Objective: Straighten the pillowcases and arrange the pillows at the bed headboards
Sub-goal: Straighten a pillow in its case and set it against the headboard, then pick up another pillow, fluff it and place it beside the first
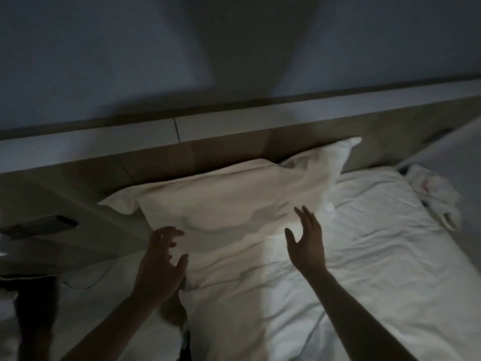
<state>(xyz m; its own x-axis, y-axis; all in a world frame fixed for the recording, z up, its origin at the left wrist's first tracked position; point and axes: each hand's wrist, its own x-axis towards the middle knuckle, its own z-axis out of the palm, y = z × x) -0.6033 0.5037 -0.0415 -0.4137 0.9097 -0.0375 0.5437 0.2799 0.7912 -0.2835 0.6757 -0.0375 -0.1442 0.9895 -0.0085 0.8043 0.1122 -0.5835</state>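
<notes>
A white pillow in a creased pillowcase leans against the wooden headboard at the head of the bed. Another pillow corner sticks up behind it on the right. My left hand hovers at the pillow's lower left edge, fingers spread and curled, holding nothing. Near the pillow's lower right corner, my right hand is raised with its palm open and fingers apart, just off the fabric.
A rumpled white sheet covers the mattress. A crumpled white cloth lies at the bed's far right edge. A second bed's white bedding sits left, across a dark gap. The room is dim.
</notes>
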